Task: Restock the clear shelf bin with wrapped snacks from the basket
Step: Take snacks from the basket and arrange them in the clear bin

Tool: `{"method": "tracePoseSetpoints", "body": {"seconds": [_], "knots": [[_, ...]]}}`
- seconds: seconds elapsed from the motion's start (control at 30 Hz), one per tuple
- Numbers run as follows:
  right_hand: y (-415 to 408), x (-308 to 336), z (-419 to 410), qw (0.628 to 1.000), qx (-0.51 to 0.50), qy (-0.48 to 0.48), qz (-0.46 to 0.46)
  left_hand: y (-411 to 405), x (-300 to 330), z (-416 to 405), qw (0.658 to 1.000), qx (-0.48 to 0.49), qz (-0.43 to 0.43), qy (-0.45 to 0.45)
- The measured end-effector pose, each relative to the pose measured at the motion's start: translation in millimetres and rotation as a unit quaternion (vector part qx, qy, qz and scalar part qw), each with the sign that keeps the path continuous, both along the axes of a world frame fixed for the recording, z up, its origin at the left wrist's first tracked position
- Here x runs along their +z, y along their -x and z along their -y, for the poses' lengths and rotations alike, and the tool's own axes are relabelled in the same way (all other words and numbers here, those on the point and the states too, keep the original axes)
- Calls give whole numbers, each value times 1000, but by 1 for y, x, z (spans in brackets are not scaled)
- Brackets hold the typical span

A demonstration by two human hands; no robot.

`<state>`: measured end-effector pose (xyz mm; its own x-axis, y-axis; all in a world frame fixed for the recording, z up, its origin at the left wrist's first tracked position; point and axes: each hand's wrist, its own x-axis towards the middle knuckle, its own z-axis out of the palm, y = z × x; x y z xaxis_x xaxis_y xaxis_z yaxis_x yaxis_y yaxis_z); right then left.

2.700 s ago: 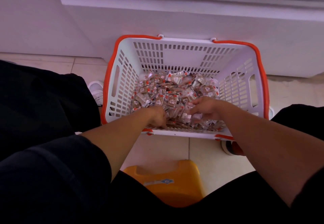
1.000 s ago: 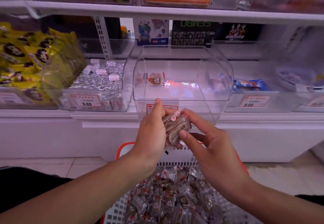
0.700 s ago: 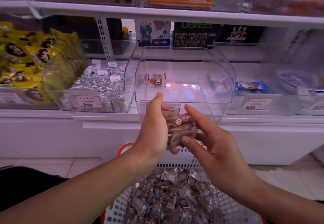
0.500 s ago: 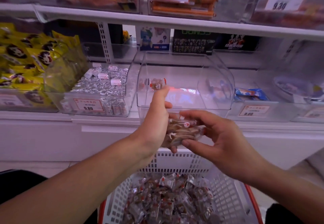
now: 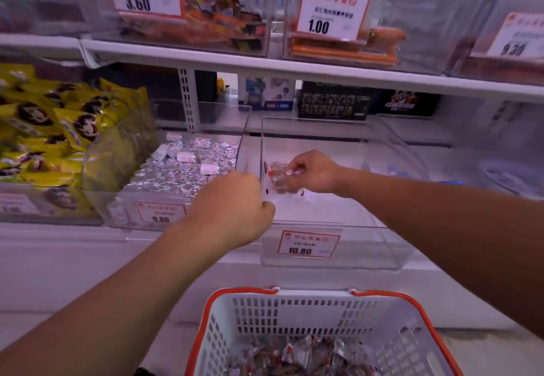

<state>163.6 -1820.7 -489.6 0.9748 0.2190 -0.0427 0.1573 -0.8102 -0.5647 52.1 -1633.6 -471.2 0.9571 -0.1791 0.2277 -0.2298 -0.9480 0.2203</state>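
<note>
The clear shelf bin (image 5: 365, 246) stands on the lower shelf with a 10.80 price label on its front. My right hand (image 5: 316, 173) reaches inside it, low at the back left, and grips a small bunch of wrapped snacks (image 5: 278, 177). My left hand (image 5: 235, 209) is curled into a fist just outside the bin's front left corner, with its thumb against the wall. Nothing shows in that fist. Below on the floor is the white basket (image 5: 294, 311) with an orange rim. Several more wrapped snacks (image 5: 297, 358) lie in its bottom.
To the left of the clear bin sits a bin of silver-wrapped sweets (image 5: 182, 175), then yellow snack bags (image 5: 53, 137). A white upper shelf (image 5: 294, 68) with full bins and price tags overhangs. Another clear bin (image 5: 485, 169) stands to the right.
My right hand has carried the bunch of snacks from in front of the bin into it. My left hand let go of the bunch and curled beside the bin's corner. The view tilted up.
</note>
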Motion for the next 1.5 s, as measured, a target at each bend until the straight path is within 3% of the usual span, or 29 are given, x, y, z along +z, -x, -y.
{"method": "tracePoseSetpoints", "body": {"seconds": [0.4,0.6,0.87,1.17,1.23,1.27,1.33,1.4,1.47,1.5], "knots": [[-36,-34,-13,990,-41,122,51,-2,-15,-14,997,-46,12,55],[-33,-29,-28,986,-163,44,-10,-3,-15,-14,996,-49,4,71],[-26,-31,-42,985,-166,47,16,-2,-15,-10,996,-40,-2,77],[-17,10,-34,982,-102,152,48,5,-3,-15,999,-5,-10,40],[4,34,-26,976,-77,153,135,9,7,-24,997,-21,-63,37],[21,42,-20,964,-68,143,215,11,11,-30,987,-44,-144,52],[67,43,-8,904,-57,81,415,18,10,-39,923,-87,-369,63],[118,19,0,840,20,-19,542,21,-12,-39,862,-83,-500,2],[162,-37,6,846,121,-44,518,25,-53,-22,850,-52,-518,-79],[179,-72,9,877,161,-5,452,31,-77,-11,854,-47,-507,-107]]}}
